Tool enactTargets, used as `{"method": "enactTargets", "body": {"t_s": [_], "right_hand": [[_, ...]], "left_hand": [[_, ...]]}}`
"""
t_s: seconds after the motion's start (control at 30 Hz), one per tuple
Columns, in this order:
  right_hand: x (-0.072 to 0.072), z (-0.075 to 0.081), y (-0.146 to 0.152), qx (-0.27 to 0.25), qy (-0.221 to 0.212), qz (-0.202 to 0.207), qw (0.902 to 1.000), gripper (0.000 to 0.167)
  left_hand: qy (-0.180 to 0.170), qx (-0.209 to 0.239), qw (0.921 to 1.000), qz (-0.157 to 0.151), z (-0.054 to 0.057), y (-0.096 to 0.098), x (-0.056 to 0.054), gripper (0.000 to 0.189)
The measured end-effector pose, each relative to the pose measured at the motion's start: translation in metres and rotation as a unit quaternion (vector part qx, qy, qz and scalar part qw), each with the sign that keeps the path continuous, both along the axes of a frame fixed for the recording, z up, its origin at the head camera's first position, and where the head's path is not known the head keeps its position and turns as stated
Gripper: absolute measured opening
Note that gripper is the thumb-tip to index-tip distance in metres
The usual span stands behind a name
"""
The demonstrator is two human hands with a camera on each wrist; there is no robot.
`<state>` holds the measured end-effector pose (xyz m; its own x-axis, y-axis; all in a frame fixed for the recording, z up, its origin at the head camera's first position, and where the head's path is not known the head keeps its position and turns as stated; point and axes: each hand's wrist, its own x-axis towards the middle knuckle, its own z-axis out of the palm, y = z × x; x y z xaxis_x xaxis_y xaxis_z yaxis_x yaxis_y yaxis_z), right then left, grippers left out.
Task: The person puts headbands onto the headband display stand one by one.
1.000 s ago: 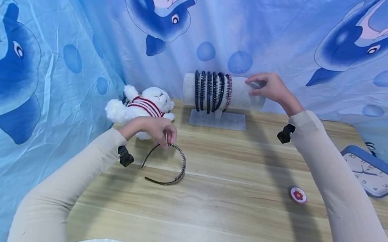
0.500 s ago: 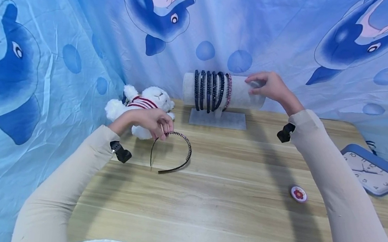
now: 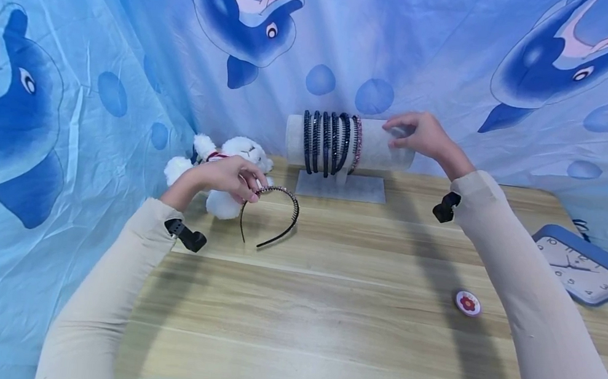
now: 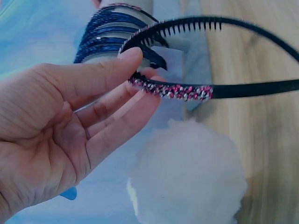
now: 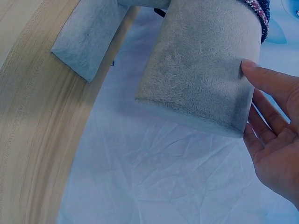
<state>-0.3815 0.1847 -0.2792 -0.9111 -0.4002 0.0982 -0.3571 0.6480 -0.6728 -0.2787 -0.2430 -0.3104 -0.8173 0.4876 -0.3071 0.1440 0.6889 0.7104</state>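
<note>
My left hand [image 3: 222, 178] pinches a dark toothed headband [image 3: 295, 210] by its arch, thumb on one side and fingers on the other. In the left wrist view pink and silver stones [image 4: 187, 92] cover part of the band. The headband hangs above the table, its ends pointing down. At the back stands a grey plush display roll [image 3: 374, 154] on a flat base [image 3: 342, 188]. Several dark headbands [image 3: 326, 145] and one pink-studded headband [image 3: 357, 146] sit around the roll. My right hand [image 3: 426, 137] grips the roll's bare right end, thumb against its surface [image 5: 201, 70].
A white plush toy [image 3: 222, 204] lies behind my left hand, partly covered by it. On the right of the wooden table [image 3: 324, 315] lie a round flower badge [image 3: 468, 303] and a blue-framed clock [image 3: 579, 268]. A dolphin-print curtain [image 3: 408, 46] surrounds the table's back and left.
My left hand has lifted the headband up and away from me, and the band has turned so that its ends point down. The right hand stays on the roll.
</note>
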Motion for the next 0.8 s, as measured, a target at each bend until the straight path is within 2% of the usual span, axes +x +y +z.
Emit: {"method": "enactTargets", "body": {"t_s": [0.13,0.3,0.53,0.8], "right_hand": [[-0.001,-0.001,0.000,-0.004,-0.002,-0.002,1.0000,0.044],[-0.001,-0.001,0.000,-0.006,-0.004,-0.002,1.0000,0.044],[0.001,0.000,-0.001,-0.006,-0.006,-0.003,1.0000,0.043],[0.001,0.000,0.000,-0.005,-0.004,0.000,1.0000,0.043]], "left_hand": [[0.020,0.021,0.9983,0.051,0.002,-0.001,0.001,0.041],[0.045,0.044,0.9921,0.109,0.005,-0.004,0.002,0.041],[0.078,0.091,0.9787,0.166,0.004,-0.013,0.003,0.042],[0.107,0.095,0.9605,0.238,0.002,-0.016,0.002,0.046]]}}
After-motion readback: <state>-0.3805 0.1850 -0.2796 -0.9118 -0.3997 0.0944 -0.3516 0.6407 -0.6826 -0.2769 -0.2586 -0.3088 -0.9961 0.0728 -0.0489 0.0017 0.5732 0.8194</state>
